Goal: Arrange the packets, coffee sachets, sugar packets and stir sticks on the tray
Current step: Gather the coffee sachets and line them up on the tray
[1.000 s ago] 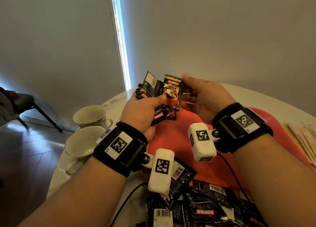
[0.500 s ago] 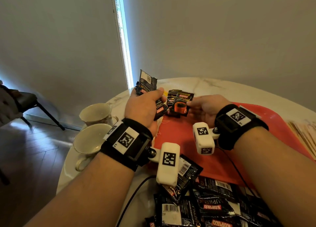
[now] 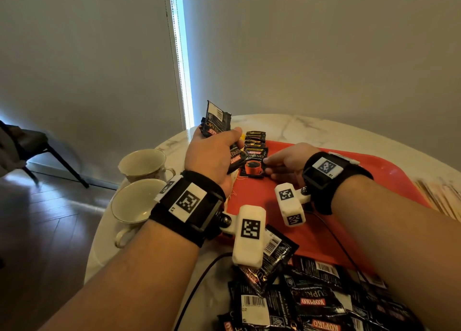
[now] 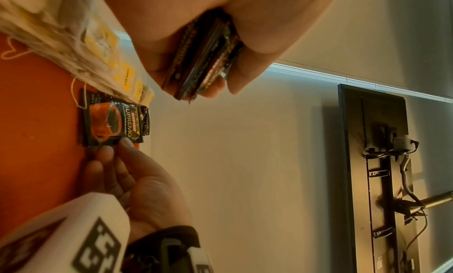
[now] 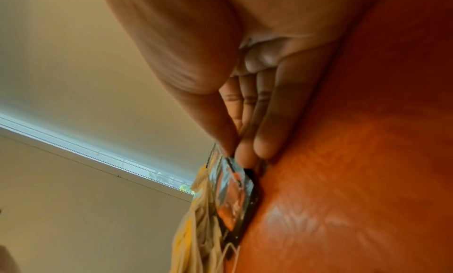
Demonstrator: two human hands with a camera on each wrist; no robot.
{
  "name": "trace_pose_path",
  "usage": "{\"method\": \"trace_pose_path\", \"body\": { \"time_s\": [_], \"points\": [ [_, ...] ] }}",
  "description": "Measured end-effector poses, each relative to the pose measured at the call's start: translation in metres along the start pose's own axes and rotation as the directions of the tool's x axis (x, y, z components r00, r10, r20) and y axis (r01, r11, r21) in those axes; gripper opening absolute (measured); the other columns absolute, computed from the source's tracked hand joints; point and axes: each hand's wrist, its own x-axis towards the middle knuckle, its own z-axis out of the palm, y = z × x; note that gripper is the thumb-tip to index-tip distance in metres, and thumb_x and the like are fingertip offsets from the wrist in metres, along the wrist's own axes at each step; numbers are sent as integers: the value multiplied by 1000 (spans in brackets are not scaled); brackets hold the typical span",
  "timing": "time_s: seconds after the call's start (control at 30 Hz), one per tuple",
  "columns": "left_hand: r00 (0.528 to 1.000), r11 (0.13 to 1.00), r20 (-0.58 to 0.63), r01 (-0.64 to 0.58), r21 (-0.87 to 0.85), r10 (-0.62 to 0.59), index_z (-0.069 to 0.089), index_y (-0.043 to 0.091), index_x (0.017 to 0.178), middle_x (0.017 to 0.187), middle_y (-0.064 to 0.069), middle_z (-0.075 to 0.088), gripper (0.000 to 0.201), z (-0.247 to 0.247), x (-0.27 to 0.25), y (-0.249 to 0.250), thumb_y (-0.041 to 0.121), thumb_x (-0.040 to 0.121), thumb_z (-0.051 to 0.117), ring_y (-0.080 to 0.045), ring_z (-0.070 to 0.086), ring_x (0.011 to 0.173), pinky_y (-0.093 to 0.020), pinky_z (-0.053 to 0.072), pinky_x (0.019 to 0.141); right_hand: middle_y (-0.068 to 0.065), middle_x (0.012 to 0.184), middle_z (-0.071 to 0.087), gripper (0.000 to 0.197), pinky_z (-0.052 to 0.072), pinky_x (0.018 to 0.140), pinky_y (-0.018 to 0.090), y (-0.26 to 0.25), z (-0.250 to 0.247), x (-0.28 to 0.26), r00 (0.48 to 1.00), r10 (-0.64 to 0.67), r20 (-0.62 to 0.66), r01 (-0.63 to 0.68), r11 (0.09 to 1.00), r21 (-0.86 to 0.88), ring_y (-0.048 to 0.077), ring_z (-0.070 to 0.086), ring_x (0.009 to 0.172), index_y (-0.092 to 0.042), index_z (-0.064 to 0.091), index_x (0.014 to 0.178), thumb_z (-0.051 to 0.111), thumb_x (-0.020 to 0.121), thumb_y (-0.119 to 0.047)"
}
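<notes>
My left hand grips a fanned bunch of black coffee sachets above the far left corner of the red tray; the left wrist view shows the bunch edge-on between thumb and fingers. My right hand pinches the edge of one black sachet with an orange cup picture, which lies at the near end of a row of overlapping sachets on the tray. The right wrist view shows thumb and fingertips on that sachet. Yellow-tagged tea bags lie along the tray's left edge.
Two cream teacups stand on the marble table left of the tray. A loose heap of black sachets lies at the near edge. Wooden stir sticks lie to the tray's right. A cable crosses the table.
Both hands have come down from in front of me to the tray. My right hand has carried one sachet down and laid it on the row; my left keeps its bunch.
</notes>
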Motion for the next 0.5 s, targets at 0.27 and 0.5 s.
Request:
{"method": "trace_pose_path", "body": {
  "time_s": [0.27, 0.5],
  "points": [
    [1000, 1000, 15, 17, 2, -17, 63, 3, 128, 73, -7, 69, 41, 0, -1, 1, 1, 89, 75, -13, 70, 56, -30, 54, 51, 11, 76, 73, 8, 58, 51, 23, -2, 4, -2, 1000, -19, 24, 20, 998, -53, 16, 68, 60, 0, 72, 87, 76, 89, -7],
    [998, 998, 24, 53, 27, -54, 64, 5, 128, 68, -4, 69, 41, 0, -1, 2, 3, 90, 75, -13, 68, 55, -28, 54, 51, 9, 73, 73, 9, 56, 49, 23, -1, 4, 0, 999, -27, 35, 29, 997, -75, 14, 68, 57, -1, 72, 87, 75, 90, -10]
  ]
}}
